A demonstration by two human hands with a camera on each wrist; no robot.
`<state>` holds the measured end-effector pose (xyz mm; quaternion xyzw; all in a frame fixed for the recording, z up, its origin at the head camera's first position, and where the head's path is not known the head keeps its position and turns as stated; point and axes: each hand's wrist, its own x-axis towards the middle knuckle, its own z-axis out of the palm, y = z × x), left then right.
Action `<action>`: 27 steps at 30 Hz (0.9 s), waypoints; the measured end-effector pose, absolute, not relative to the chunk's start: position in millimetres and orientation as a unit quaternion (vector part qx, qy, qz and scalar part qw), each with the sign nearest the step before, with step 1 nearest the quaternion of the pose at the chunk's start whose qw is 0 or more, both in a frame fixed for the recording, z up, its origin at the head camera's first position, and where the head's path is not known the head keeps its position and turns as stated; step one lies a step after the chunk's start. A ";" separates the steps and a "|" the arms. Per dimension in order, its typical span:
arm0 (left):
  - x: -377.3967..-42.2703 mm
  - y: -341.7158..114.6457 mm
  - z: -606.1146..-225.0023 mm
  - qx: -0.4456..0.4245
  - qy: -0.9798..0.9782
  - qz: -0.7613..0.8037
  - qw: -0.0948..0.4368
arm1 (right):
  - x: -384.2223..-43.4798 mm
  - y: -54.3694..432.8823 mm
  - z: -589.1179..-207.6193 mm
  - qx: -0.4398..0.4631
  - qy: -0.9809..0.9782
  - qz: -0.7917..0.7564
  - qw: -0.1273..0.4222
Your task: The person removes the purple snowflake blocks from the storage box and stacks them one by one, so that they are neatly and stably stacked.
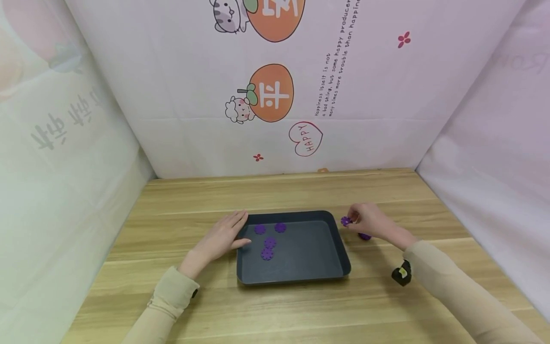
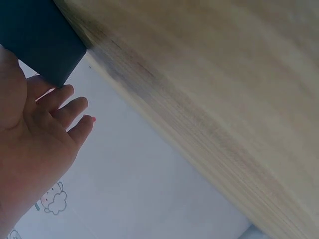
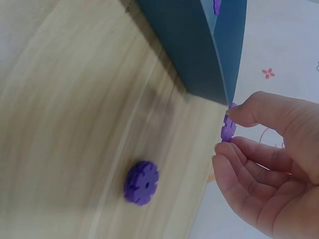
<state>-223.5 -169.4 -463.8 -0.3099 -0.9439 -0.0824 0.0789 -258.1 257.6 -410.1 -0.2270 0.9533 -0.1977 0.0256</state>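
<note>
A dark grey tray (image 1: 301, 253) sits on the table with several purple notched discs in it, among them one purple disc (image 1: 280, 228) near its back wall. My left hand (image 1: 221, 239) rests on the tray's left rim, its fingers extended. To the right of the tray, my right hand (image 1: 367, 220) pinches a purple notched disc (image 3: 229, 124) between thumb and fingers, above the table. Below that hand, a small stack of purple discs (image 3: 141, 183) lies on the wood; in the head view the hand partly covers the stack (image 1: 364, 236).
The wooden table (image 1: 283, 310) reaches back to a printed white cloth (image 1: 193, 95). More white cloth hangs along the left side (image 1: 51, 191) and the right side (image 1: 494, 143). A black wrist device (image 1: 402, 274) sits at the right cuff.
</note>
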 end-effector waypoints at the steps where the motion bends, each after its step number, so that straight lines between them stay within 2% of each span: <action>1: -223.6 -169.4 -464.2 -0.310 -0.944 -0.084 0.080 | -258.0 259.9 -410.9 -0.227 0.953 -0.199 0.023; 13: -223.7 -170.4 -465.4 -0.307 -0.943 -0.094 0.082 | -253.9 285.3 -422.4 -0.209 0.958 -0.195 0.021; 27: -223.5 -170.3 -463.8 -0.307 -0.944 -0.093 0.072 | -251.4 303.5 -435.2 -0.175 0.966 -0.186 0.046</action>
